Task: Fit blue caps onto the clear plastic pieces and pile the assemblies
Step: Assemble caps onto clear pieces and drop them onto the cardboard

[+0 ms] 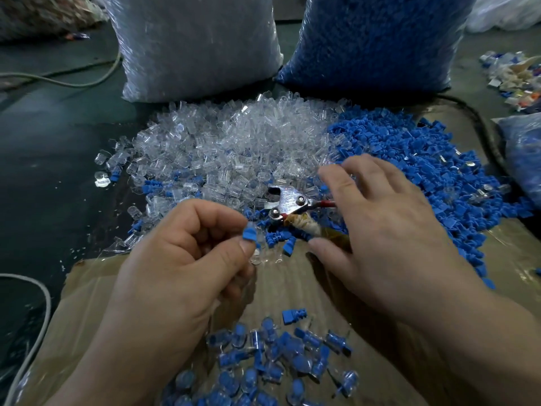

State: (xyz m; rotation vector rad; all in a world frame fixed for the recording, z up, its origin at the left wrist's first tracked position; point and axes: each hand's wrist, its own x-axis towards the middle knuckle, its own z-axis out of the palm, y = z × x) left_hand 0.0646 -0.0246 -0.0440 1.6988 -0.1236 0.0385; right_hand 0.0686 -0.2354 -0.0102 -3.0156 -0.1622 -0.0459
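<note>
My left hand [187,256] pinches a blue cap [249,232] between thumb and forefinger, with a clear plastic piece [257,257] just below the thumb tip. My right hand [383,227] hovers with spread, relaxed fingers over the border of the two heaps, its thumb by the wrapped handle of a metal plier tool [288,202]. A heap of clear pieces [234,142] lies in the middle and a heap of blue caps [409,159] to its right. Finished assemblies [272,358] are piled near the bottom edge.
Two big plastic sacks stand behind the heaps, one of clear pieces [193,45], one of blue caps [371,39]. Brown cardboard [96,291] covers the floor under my hands. A white cable [44,303] runs at the left. Mixed scraps [515,77] lie at the far right.
</note>
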